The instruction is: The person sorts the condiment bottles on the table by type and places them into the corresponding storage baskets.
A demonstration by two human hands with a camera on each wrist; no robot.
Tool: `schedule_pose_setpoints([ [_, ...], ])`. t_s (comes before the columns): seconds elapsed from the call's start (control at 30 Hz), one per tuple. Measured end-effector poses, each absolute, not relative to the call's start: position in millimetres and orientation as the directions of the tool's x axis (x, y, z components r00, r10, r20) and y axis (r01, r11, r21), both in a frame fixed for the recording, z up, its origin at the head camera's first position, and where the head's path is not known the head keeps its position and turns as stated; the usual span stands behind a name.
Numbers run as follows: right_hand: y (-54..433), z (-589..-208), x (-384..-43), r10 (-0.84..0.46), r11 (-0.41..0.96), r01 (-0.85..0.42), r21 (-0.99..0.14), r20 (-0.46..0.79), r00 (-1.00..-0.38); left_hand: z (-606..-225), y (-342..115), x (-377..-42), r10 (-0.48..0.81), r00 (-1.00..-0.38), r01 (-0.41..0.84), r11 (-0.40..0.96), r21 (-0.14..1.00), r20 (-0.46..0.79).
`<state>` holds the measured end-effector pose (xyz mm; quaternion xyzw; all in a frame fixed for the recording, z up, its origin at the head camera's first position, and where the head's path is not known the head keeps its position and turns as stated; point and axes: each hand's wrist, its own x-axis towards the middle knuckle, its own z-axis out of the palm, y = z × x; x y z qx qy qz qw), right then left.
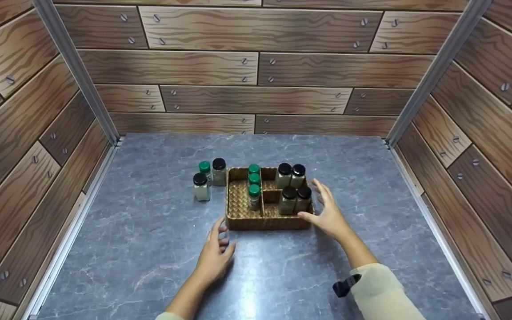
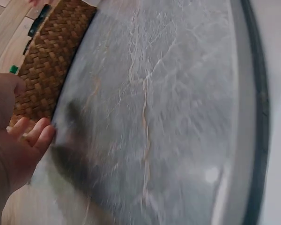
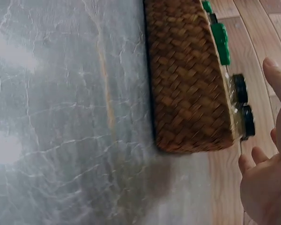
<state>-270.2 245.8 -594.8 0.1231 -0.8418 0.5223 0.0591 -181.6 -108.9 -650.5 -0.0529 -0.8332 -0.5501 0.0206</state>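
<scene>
Apart, with fingers relaxed, the left hand (image 1: 214,257) and right hand (image 1: 328,218) flank the near corners of the woven basket (image 1: 267,223); contact is hard to tell. Inside it, one green-capped jar (image 1: 254,200) partly hides two behind; left of it, a black-capped jar (image 1: 201,190) partly covers a green-topped bottle (image 1: 205,166).

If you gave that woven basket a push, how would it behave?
The woven basket would probably keep its shape, as its walls stand straight. It may slide fairly easily, since the tabletop looks smooth and shiny. A sharp shove could topple the three green-capped jars inside, which look narrow, with bare space beside them.
</scene>
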Motion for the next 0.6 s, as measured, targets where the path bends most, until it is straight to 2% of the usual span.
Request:
schedule_pose_setpoints([
  [0.13,247.6,-606.2,-275.0,-0.157,0.391,-0.231,-0.891,0.183,-0.971,-644.0,-124.2,-168.8,0.092,-0.994,0.097,0.413,0.906,0.065],
  [0.37,254.1,-617.2,-288.4,-0.158,0.439,-0.138,-0.888,0.075,-0.985,-639.1,-133.6,-159.1,0.089,-0.996,0.024,0.389,0.921,-0.011],
  [0.6,250.1,-624.2,-302.4,-0.216,0.479,-0.169,-0.862,0.071,-0.974,-638.8,-141.2,-153.3,0.036,-0.999,-0.017,0.350,0.937,-0.031],
])
